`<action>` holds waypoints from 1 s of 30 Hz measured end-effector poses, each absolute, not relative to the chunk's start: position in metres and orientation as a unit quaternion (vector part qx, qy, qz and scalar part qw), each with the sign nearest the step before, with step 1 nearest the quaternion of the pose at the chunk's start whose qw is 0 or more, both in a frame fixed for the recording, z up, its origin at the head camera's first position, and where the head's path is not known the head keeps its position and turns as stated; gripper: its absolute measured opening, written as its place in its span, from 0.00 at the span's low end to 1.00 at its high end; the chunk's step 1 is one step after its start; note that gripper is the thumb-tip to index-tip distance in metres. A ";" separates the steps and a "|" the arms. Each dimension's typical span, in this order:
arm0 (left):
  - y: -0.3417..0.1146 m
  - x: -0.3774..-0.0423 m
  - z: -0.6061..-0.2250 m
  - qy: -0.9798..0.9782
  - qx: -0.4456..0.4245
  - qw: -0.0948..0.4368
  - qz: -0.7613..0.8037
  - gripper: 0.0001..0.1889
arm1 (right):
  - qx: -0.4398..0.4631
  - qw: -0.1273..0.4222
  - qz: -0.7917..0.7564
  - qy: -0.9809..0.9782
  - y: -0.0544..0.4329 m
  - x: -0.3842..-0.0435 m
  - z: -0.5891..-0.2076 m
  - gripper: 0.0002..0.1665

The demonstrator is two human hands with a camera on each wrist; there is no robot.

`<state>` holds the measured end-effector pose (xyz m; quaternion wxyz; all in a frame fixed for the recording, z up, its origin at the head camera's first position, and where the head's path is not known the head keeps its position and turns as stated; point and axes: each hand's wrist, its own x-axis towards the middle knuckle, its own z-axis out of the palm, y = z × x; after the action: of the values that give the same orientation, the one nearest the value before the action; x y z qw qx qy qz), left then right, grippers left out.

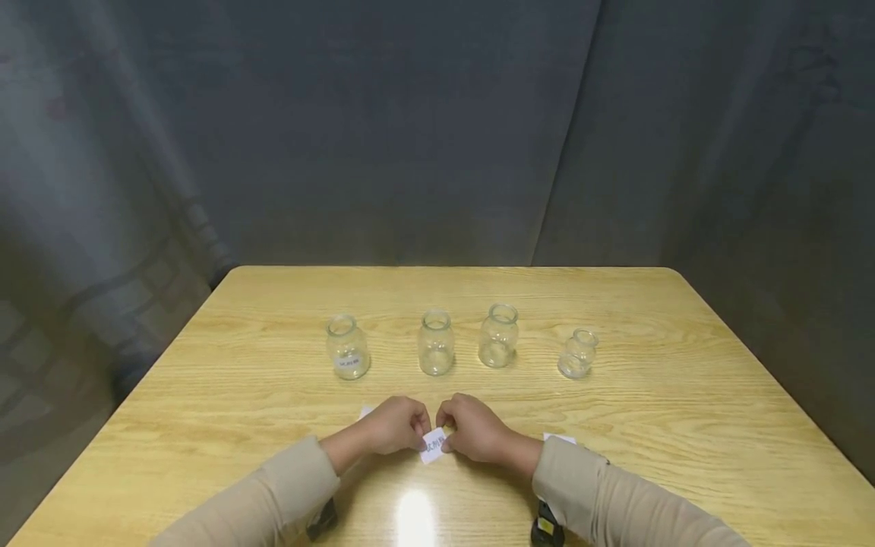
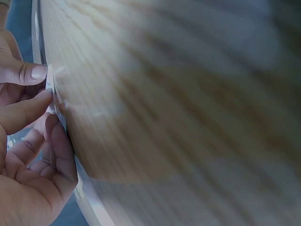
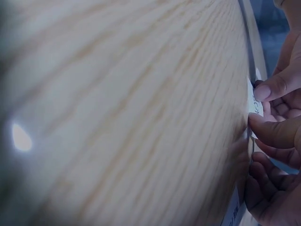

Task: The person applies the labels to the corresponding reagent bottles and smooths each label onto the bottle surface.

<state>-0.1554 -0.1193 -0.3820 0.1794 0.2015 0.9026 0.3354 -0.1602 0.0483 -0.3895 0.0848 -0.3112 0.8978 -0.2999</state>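
Observation:
In the head view a small white label [image 1: 433,446] with dark characters is held up between both hands, low over the table. My left hand [image 1: 393,425] pinches its left edge between thumb and fingers. Its opposite edge is pinched by my right hand [image 1: 475,428]. The right wrist view shows both thumbs on the printed face of the label [image 3: 254,100]. Beyond the hands stands a glass jar [image 1: 348,349] bearing a similar label on its front. To its right are two plain glass jars of similar size [image 1: 436,346] [image 1: 498,338], upright with open mouths.
A smaller glass jar [image 1: 577,355] stands at the right end of the row. Another white label [image 1: 560,437] lies by the right sleeve, and a white corner [image 1: 365,411] peeks out behind the left wrist. Grey curtains [image 1: 410,137] hang behind the wooden table [image 1: 683,395].

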 end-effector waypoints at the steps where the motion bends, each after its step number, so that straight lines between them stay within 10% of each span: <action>1: -0.120 -0.155 -0.382 0.902 0.203 0.181 0.336 0.07 | -0.310 0.089 -0.305 0.896 0.048 -0.160 -0.390 0.14; 30: -0.123 -0.171 -0.373 0.831 0.127 0.150 0.521 0.03 | -0.225 0.144 -0.506 0.820 0.058 -0.175 -0.382 0.03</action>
<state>-0.1715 -0.1233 -0.3727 0.1503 0.1268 0.8308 0.5207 -0.1747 0.0579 -0.3816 0.1442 -0.2252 0.8197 -0.5065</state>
